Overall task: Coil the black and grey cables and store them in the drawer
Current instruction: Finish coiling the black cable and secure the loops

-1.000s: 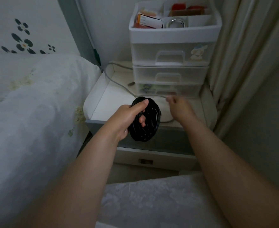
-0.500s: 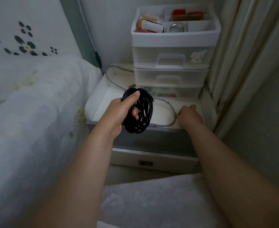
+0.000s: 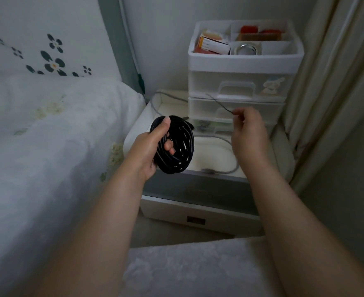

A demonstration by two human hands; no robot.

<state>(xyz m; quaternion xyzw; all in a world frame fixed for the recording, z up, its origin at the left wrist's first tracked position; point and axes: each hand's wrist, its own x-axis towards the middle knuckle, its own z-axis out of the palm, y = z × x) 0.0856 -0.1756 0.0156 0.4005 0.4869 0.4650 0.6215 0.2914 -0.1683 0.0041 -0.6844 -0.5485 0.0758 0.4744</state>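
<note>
The left hand (image 3: 153,146) grips the coiled black cable (image 3: 176,146), thumb laid over the top of the coil and fingertips curled through its middle, the bundle held upright above the near edge of the white tray; the right hand (image 3: 248,129), level with it and to its right, pinches a thin dark tie (image 3: 218,102) between thumb and forefinger, the strand running up and leftward from the pinch, its other fingers loosely curled; below and between the two hands the grey cable (image 3: 230,168) lies uncoiled in the white tray (image 3: 134,129), looping from under the right hand to a plug end near the tray's front edge, with more of it at the tray's far corner; beyond the right hand's fingertips stands a small plastic drawer unit (image 3: 241,86), drawers closed, its top compartments holding boxes; left of the left hand spreads a white bedcover (image 3: 48,136).
</note>
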